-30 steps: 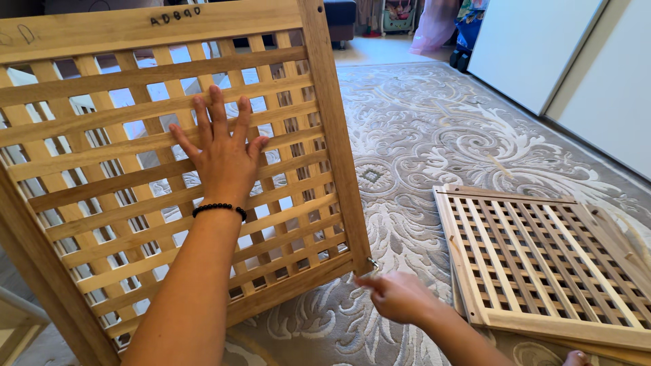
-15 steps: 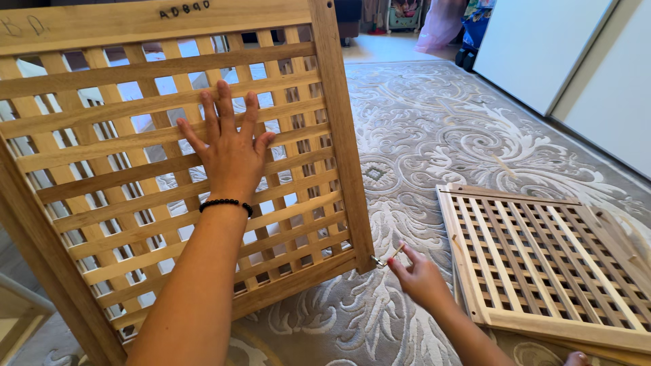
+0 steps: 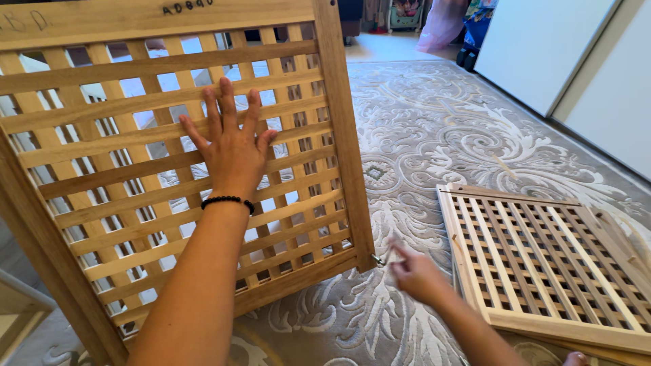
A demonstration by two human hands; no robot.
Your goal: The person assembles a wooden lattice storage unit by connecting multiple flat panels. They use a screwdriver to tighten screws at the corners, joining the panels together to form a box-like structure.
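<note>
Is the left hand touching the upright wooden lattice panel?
Touching. The head view shows the left hand lying flat, fingers spread, on the slats of the upright lattice panel, with no gap.

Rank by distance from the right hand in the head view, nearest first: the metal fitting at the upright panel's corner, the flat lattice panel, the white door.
From the right hand:
1. Metal fitting, at its fingertips, left.
2. Flat lattice panel, on the carpet, right.
3. White door, far upper right.

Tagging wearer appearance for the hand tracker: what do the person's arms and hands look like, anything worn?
Both forearms are bare, with no sleeves in view. The left hand has a black beaded bracelet around the wrist and no glove; no rings show on its fingers. The right hand is motion-blurred; no glove or wristwear is visible, finer detail cannot be told.
</note>
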